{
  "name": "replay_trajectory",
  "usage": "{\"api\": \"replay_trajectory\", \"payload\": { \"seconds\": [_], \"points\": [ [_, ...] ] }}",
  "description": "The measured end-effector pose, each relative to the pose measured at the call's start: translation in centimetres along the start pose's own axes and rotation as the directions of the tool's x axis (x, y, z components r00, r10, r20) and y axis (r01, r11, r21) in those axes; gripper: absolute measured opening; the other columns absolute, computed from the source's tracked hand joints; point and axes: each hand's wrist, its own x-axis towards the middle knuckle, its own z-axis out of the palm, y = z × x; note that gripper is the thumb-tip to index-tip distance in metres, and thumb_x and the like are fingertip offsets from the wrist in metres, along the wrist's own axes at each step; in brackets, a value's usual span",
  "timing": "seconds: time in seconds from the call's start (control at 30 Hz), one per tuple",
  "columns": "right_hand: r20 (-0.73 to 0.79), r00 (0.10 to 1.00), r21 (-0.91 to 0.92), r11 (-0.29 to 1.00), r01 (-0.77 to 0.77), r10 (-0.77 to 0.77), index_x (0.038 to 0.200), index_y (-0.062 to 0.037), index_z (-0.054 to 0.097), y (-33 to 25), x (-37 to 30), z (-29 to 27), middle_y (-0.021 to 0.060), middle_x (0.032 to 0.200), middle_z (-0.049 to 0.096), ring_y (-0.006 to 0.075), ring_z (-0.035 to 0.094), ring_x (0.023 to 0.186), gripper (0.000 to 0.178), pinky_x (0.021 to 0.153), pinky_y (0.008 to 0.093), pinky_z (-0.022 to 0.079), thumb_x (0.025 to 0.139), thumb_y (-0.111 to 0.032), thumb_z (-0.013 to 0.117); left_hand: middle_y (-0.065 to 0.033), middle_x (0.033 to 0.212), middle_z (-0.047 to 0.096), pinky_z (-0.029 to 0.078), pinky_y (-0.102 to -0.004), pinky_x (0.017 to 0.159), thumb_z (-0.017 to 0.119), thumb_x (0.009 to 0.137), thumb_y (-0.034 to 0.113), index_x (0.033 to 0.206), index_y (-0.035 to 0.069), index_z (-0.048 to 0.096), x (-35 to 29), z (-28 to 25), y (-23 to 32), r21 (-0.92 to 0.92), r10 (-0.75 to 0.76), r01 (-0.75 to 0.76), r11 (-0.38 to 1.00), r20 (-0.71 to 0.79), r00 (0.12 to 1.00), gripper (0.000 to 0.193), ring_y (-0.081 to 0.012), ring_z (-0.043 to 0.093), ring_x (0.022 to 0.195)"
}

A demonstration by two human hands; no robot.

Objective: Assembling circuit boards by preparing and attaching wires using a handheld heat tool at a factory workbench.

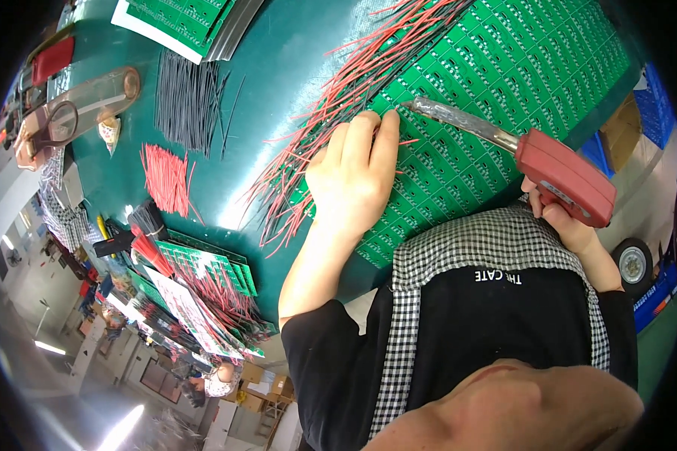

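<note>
"One green table (278, 52), biggest thing. Next?"

"Circuit-board sheet (459, 169), green, many small units, lying right up against the person's front. Both hands are at it."

"Then?"

"Loose bundle of red and black wires (357, 79), sprawled along the sheet's left side. Then stacked boards with wires (210, 270), lower left."

"Soldering tool?"

"Red-handled soldering gun (568, 180), over the sheet's right part, barrel slanting up and left."

"Left hand, quick."

"Left hand (353, 169): back up, over the sheet's left part and the bundle's right edge. Index and middle reach forward with a small gap between them; the others bend in closer together. Thumb hidden. Pinching or not, can't tell."

"Bundle relative to those fingers?"

"Mostly left of them and beyond the fingertips, part of it passing beneath the hand."

"Next size down?"

"Black wire pile (186, 101), on the table left of the bundle. Then the right hand (568, 224): fingers curled around the gun's handle, partly hidden behind it."

"Smaller?"

"Red wire pile (165, 179), just below the black one. Metal tip (409, 105), just beside the left index fingertip; touching the sheet or not, can't tell. Last, red wire ends (408, 141), poking out right of the index finger."
</note>
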Motion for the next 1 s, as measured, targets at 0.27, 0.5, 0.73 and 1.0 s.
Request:
{"api": "replay_trajectory", "payload": {
  "seconds": [0.27, 0.5, 0.73, 1.0],
  "points": [
    [-0.103, 0.995, -0.057, 0.998, 0.007, -0.012, 0.123, 0.0012, 0.033, -0.2, 0.3, 1.0, 0.0073, 0.097, 0.053, 0.0091, 0.051, 0.074, 0.069, 0.063, 0.0201, 0.042, 0.068, -0.017, 0.07, -0.0033, 0.075, 0.051, 0.035, -0.0201, 0.04, 0.056, 0.06, 0.007, 0.085, 0.003, 0.059, -0.3, -0.1, 0.3, 0.063, 0.021, -0.021, 0.998, -0.003, 1.0, 0.025, -0.0105, 0.048, 0.056],
    [0.096, 0.942, -0.761, 0.586, 0.278, -0.321, 0.115, 0.0045, 0.044, -0.3, 0.4, -0.1, 0.0095, 0.104, 0.054, 0.0075, 0.053, 0.064, 0.062, 0.059, 0.0199, 0.043, 0.067, -0.025, 0.07, -0.0033, 0.075, 0.051, 0.034, -0.0196, 0.04, 0.054, 0.06, 0.008, 0.085, 0.002, 0.058, -0.5, 0.2, 0.6, 0.103, 0.044, -0.043, 0.994, -0.005, 0.999, 0.026, -0.0103, 0.048, 0.056],
    [-0.13, 0.989, -0.157, 0.986, 0.052, -0.073, 0.117, 0.004, 0.042, -0.2, 0.1, 0.5, 0.0114, 0.107, 0.053, 0.0089, 0.051, 0.074, 0.063, 0.059, 0.0209, 0.043, 0.067, -0.022, 0.071, -0.0035, 0.075, 0.051, 0.033, -0.0195, 0.04, 0.054, 0.06, 0.008, 0.084, 0.003, 0.058, -0.3, 0.0, 0.5, 0.129, 0.049, -0.047, 0.99, -0.006, 0.999, 0.024, -0.0098, 0.047, 0.056],
    [-0.066, 0.997, -0.121, 0.992, 0.032, -0.04, 0.118, 0.0011, 0.041, -0.1, 0.1, 0.3, 0.0124, 0.105, 0.053, 0.008, 0.045, 0.063, 0.055, 0.055, 0.0192, 0.038, 0.074, -0.023, 0.064, -0.0022, 0.073, 0.048, 0.035, -0.0205, 0.04, 0.056, 0.061, 0.008, 0.084, 0.005, 0.057, 0.3, -0.3, 1.1, 0.098, -0.034, 0.03, 0.995, 0.034, 0.999, 0.023, -0.0105, 0.046, 0.057]
  ]
}}
